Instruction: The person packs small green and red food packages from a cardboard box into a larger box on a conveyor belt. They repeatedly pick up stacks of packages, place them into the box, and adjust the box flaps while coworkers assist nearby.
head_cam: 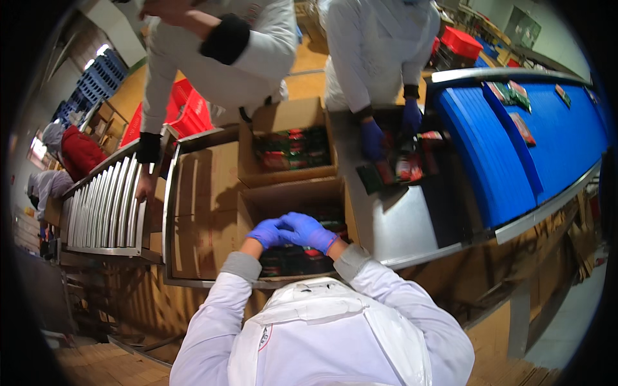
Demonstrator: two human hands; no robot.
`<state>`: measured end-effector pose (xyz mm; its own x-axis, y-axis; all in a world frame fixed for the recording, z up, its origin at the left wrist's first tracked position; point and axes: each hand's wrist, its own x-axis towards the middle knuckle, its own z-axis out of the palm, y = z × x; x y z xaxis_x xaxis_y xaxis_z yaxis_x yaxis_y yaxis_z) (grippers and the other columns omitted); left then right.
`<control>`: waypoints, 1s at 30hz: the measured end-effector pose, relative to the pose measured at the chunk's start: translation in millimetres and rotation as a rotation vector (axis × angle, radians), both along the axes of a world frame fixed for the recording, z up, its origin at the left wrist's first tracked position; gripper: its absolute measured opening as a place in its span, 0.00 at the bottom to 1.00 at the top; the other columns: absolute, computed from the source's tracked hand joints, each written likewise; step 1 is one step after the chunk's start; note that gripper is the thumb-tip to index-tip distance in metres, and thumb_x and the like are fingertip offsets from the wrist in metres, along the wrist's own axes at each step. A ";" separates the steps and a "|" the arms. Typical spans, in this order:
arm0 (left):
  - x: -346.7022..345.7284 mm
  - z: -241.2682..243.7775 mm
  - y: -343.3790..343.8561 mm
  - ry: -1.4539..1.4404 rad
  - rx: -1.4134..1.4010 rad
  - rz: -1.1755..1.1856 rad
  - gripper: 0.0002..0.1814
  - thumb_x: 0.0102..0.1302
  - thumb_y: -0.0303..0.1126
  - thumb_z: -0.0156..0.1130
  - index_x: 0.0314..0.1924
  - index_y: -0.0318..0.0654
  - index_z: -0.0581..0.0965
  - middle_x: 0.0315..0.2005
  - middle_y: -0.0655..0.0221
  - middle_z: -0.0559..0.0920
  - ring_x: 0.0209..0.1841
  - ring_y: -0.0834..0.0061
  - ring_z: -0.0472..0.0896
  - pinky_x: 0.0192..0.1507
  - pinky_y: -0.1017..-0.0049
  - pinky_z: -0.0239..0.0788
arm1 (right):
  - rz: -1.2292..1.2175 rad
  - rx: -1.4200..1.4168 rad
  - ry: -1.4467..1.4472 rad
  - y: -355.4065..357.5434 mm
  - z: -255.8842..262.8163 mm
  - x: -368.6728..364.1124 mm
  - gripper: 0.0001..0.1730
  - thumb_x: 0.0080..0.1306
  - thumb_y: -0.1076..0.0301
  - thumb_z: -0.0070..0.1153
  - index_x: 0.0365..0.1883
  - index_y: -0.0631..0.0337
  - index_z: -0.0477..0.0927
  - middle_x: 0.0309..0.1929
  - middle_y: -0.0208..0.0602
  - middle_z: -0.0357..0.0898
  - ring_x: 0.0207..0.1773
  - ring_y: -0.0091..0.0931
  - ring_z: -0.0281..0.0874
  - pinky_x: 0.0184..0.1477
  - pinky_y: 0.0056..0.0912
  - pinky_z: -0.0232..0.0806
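Observation:
My left hand (267, 234) and my right hand (309, 232), both in blue gloves, meet above an open cardboard box (351, 212) in front of me. Their fingers overlap, and whether anything is between them is hidden. Dark green and red packets (294, 264) lie inside this box, partly covered by my hands and wrists. Directly behind it stands a second open cardboard box (287, 118), filled with rows of similar packets (295, 148).
A co-worker's gloved hands (374, 137) handle loose packets (408, 164) on the metal table (405, 222). Beyond is a blue conveyor belt (565, 140) carrying several packets. Flat cardboard (205, 207) lies left, beside a roller conveyor (104, 207). Another person's hand (145, 187) reaches there.

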<state>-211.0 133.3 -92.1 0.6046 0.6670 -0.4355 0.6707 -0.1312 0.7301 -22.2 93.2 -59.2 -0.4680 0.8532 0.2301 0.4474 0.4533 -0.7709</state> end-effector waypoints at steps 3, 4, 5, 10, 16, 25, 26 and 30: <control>-19.6 53.2 -14.3 0.033 0.343 -0.051 0.24 0.55 0.40 0.72 0.51 0.42 0.80 0.47 0.58 0.83 0.51 0.56 0.80 0.59 0.63 0.69 | 0.006 0.076 0.235 -19.8 47.7 -2.5 0.16 0.62 0.64 0.62 0.48 0.57 0.80 0.41 0.45 0.79 0.45 0.42 0.79 0.48 0.40 0.71; -22.6 67.6 -30.2 0.072 0.636 0.136 0.24 0.55 0.39 0.71 0.52 0.40 0.80 0.49 0.57 0.81 0.54 0.55 0.78 0.60 0.63 0.67 | 0.003 0.096 0.313 -26.0 67.3 7.1 0.16 0.62 0.66 0.62 0.49 0.57 0.80 0.41 0.43 0.79 0.44 0.40 0.80 0.48 0.38 0.72; -23.9 81.4 -47.5 0.112 0.928 0.327 0.25 0.56 0.38 0.70 0.53 0.39 0.79 0.51 0.55 0.80 0.57 0.55 0.75 0.61 0.62 0.66 | -0.027 0.056 0.317 -30.9 79.3 23.7 0.16 0.62 0.65 0.62 0.49 0.56 0.80 0.41 0.43 0.79 0.45 0.40 0.79 0.48 0.39 0.71; -26.4 69.0 -74.0 0.406 1.013 0.692 0.41 0.57 0.43 0.70 0.68 0.43 0.65 0.53 0.52 0.79 0.55 0.52 0.77 0.57 0.61 0.69 | -0.309 0.054 0.182 -41.5 71.9 149.5 0.17 0.62 0.63 0.62 0.49 0.53 0.81 0.42 0.40 0.79 0.45 0.36 0.78 0.48 0.36 0.71; -7.4 53.7 -84.3 0.756 0.741 0.841 0.43 0.60 0.48 0.65 0.72 0.54 0.57 0.47 0.52 0.82 0.42 0.51 0.83 0.41 0.56 0.74 | -0.316 -0.136 -0.472 -26.7 -44.9 279.8 0.26 0.52 0.63 0.65 0.52 0.52 0.79 0.45 0.41 0.78 0.51 0.40 0.77 0.52 0.40 0.70; -0.2 61.2 -83.2 0.776 0.721 0.887 0.39 0.59 0.44 0.66 0.70 0.50 0.62 0.47 0.52 0.82 0.45 0.50 0.82 0.42 0.56 0.74 | 0.198 -0.443 -0.852 39.9 -100.2 262.3 0.50 0.36 0.54 0.74 0.63 0.48 0.71 0.55 0.40 0.78 0.61 0.41 0.73 0.64 0.57 0.59; -1.1 60.6 -85.1 0.754 0.775 0.870 0.39 0.59 0.44 0.66 0.70 0.51 0.62 0.47 0.52 0.82 0.45 0.50 0.82 0.42 0.56 0.74 | 0.238 -0.482 -0.798 41.5 -110.8 267.9 0.50 0.35 0.53 0.74 0.62 0.48 0.73 0.56 0.40 0.78 0.61 0.41 0.73 0.63 0.53 0.61; 6.7 62.6 -77.8 0.823 0.679 0.906 0.40 0.59 0.45 0.66 0.70 0.51 0.62 0.49 0.52 0.81 0.45 0.50 0.82 0.44 0.56 0.74 | 0.275 -0.401 -0.757 64.4 -112.5 318.9 0.43 0.33 0.48 0.72 0.53 0.50 0.81 0.54 0.39 0.80 0.58 0.40 0.77 0.57 0.41 0.70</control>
<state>-204.3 55.5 -29.5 -0.4125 0.9042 0.1109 0.9109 0.4082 0.0604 296.6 157.6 -171.7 -0.5732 0.6385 -0.5135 0.8151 0.3801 -0.4373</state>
